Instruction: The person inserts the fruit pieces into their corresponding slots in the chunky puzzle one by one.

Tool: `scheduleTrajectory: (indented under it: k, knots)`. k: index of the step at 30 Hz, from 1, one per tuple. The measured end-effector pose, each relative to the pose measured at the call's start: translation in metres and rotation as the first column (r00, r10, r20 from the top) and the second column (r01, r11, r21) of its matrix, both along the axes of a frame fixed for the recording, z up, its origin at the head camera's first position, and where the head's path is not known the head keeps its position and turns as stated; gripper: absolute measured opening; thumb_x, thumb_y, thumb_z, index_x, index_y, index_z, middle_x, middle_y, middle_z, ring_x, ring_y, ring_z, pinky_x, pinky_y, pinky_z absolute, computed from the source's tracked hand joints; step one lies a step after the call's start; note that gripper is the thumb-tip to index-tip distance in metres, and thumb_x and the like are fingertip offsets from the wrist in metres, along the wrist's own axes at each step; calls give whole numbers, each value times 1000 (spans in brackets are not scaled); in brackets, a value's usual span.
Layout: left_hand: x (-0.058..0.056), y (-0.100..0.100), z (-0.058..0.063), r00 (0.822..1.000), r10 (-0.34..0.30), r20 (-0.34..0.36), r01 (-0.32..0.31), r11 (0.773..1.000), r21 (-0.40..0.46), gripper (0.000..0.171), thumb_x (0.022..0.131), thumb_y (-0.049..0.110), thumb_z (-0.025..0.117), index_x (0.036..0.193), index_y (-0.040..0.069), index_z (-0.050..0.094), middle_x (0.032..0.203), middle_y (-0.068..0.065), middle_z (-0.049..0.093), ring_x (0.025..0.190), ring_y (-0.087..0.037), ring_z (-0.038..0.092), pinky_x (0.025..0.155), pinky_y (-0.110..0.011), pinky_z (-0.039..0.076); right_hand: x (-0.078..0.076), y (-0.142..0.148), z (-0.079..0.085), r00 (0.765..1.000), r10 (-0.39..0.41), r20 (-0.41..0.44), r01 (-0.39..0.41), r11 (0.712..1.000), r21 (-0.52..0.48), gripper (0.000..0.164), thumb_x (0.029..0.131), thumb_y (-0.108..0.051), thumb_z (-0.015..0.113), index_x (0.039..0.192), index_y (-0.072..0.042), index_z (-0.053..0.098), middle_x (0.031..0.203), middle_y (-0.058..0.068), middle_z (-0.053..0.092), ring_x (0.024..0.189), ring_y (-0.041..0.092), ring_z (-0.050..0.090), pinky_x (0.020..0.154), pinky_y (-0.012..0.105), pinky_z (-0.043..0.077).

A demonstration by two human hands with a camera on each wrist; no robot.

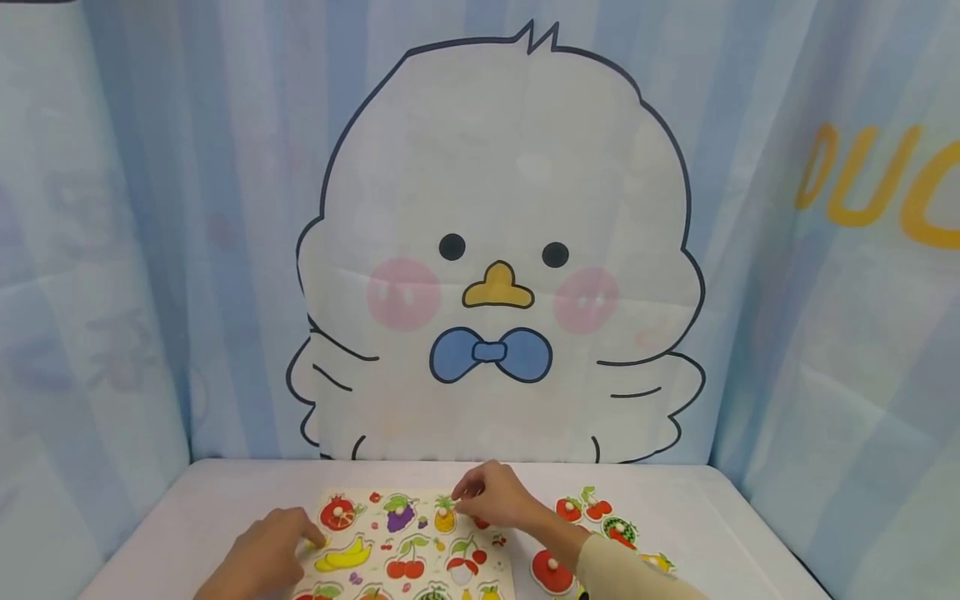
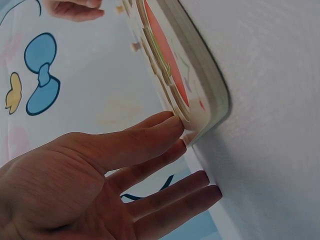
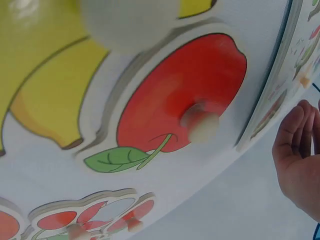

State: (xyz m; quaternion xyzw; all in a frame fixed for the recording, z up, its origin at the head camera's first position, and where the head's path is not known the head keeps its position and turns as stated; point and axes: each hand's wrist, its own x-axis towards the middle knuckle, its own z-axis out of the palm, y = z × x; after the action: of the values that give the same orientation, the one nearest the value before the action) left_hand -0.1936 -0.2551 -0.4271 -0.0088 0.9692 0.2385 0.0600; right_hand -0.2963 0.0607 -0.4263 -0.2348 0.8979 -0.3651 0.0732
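Fruit board (image 1: 507,568) flat on tabletop (image 1: 225,492), near end cut off in head view, long axis can't be told. Its pineapple (image 1: 445,521) runs near to far, crown pointing far. My right hand (image 1: 491,497) reaches in from right, fingers bent beside pineapple; can't tell if they pinch it. My left hand (image 1: 262,554) touches board's left edge, fingers nearly straight. Loose banana (image 3: 52,110) right, mostly hidden by sleeve (image 1: 622,575) in head view.

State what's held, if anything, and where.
Left hand only touches the board at its left edge. Right hand is by the pineapple piece; can't tell whether it holds anything.
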Motion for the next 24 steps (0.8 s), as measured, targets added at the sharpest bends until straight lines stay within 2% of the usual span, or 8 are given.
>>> scheduleTrajectory:
  k: [5, 13, 16, 24]
  knots:
    - [-1, 0, -1, 999, 18, 26, -18, 1000, 11, 33, 69, 0, 76, 98, 12, 67, 102, -3, 62, 88, -22, 53, 88, -56, 46, 0, 12, 3, 999, -31, 13, 31, 1000, -1, 8, 80, -18, 75, 88, -15, 74, 74, -3, 62, 65, 14, 56, 53, 23, 48]
    - [-1, -2, -2, 1000, 1, 15, -1, 1000, 12, 34, 68, -1, 76, 98, 13, 67, 101, -2, 62, 90, -22, 54, 89, -56, 45, -1, 31, 3, 997, -74, 22, 74, 997, -4, 11, 80, -21, 76, 89, -14, 73, 73, 0, 63, 65, 15, 57, 53, 25, 48]
    - [-1, -2, -2, 1000, 3, 15, -3, 1000, 6, 35, 67, -1, 76, 98, 13, 67, 101, -2, 62, 89, -22, 53, 88, -55, 46, -3, 39, 2, 995, -87, 39, 87, 996, -8, 11, 81, -21, 75, 89, -15, 72, 74, 0, 62, 64, 16, 57, 54, 26, 50]
    - [-1, 1, -1, 999, 18, 27, -17, 1000, -9, 36, 66, 2, 79, 98, 12, 66, 100, -3, 62, 92, -25, 56, 87, -57, 46, -6, 55, 0, 992, -124, 21, 124, 992, 16, 12, 81, -18, 75, 91, -13, 72, 75, 1, 61, 64, 16, 57, 55, 27, 51]
